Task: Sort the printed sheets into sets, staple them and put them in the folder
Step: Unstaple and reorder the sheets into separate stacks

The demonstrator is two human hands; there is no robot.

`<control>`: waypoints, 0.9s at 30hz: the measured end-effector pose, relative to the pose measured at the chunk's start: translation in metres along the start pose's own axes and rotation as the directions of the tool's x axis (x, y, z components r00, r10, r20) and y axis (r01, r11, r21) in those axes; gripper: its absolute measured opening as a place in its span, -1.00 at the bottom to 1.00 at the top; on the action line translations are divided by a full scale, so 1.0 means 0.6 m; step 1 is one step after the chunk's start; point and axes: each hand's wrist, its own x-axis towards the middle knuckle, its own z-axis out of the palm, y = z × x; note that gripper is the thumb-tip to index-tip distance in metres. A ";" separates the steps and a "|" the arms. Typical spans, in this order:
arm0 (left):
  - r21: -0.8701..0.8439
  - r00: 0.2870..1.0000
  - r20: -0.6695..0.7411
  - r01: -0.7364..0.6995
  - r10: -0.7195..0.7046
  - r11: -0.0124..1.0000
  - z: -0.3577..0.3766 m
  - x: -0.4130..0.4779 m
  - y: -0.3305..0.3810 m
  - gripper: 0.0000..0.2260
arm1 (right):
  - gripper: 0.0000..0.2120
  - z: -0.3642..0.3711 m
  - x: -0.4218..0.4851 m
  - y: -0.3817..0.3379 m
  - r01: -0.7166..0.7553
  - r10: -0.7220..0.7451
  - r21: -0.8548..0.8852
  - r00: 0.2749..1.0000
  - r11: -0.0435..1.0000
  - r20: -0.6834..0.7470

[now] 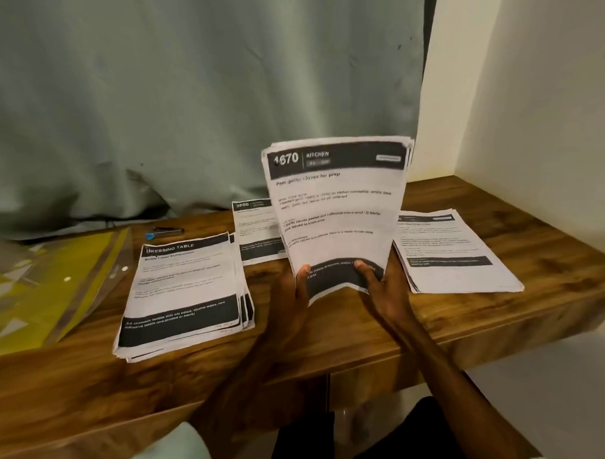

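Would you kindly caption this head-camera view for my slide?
The left hand and right hand hold the Kitchen stack upright at the desk, beside the Dressing Table pile.

I saw both hands holding the KITCHEN stack (336,210) upright, the left hand (297,291) gripping its lower left corner and the right hand (383,290) its lower right. Left of that stack lay the DRESSING TABLE pile (185,294), just behind it the 3800 pile (256,231), right of it a third pile (454,251). Far to its left lay the yellow folder (52,282).
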 end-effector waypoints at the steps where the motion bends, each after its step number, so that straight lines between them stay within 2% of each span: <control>1: 0.006 1.000 0.021 0.016 -0.016 1.000 -0.002 0.001 -0.007 -0.76 | -0.61 -0.001 -0.005 0.003 0.003 -0.003 -0.005 1.000 1.000 0.011; 6: 0.095 0.988 0.111 0.100 -0.111 0.990 -0.008 0.020 -0.018 -0.70 | -0.61 -0.008 0.005 0.008 -0.021 0.021 0.011 0.999 1.000 0.049; 9: 0.120 0.973 0.120 0.182 -0.196 0.976 -0.017 0.030 -0.002 -0.72 | -0.61 -0.023 0.010 0.013 -0.114 0.109 0.026 0.982 0.993 0.155; 11: 0.148 0.940 0.144 0.288 -0.308 0.946 -0.028 0.034 0.007 -0.70 | -0.54 -0.042 0.018 0.019 -0.178 0.164 0.035 0.955 0.983 0.246; 14: 0.127 0.851 0.223 0.459 -0.476 0.880 -0.045 0.039 0.006 -0.61 | -0.50 -0.067 0.025 0.026 -0.208 0.210 -0.040 0.921 0.977 0.330; 17: 0.039 0.772 0.324 0.567 -0.547 0.823 -0.059 0.031 -0.007 -0.77 | -0.54 -0.075 0.017 0.041 -0.329 0.326 -0.048 0.889 0.943 0.320; 21: -0.106 0.710 0.403 0.664 -0.578 0.741 -0.081 0.022 -0.037 -0.72 | -0.61 -0.076 0.012 0.046 -0.376 0.372 -0.038 0.891 0.926 0.260; 25: -0.098 0.665 0.451 0.700 -0.596 0.707 -0.101 0.003 -0.046 -0.80 | -0.63 -0.073 0.009 0.046 -0.381 0.381 -0.056 0.885 0.923 0.268; 27: -0.097 0.657 0.459 0.706 -0.598 0.701 -0.106 0.000 -0.047 -0.79 | -0.72 -0.072 0.005 0.039 -0.366 0.374 -0.081 0.890 0.927 0.260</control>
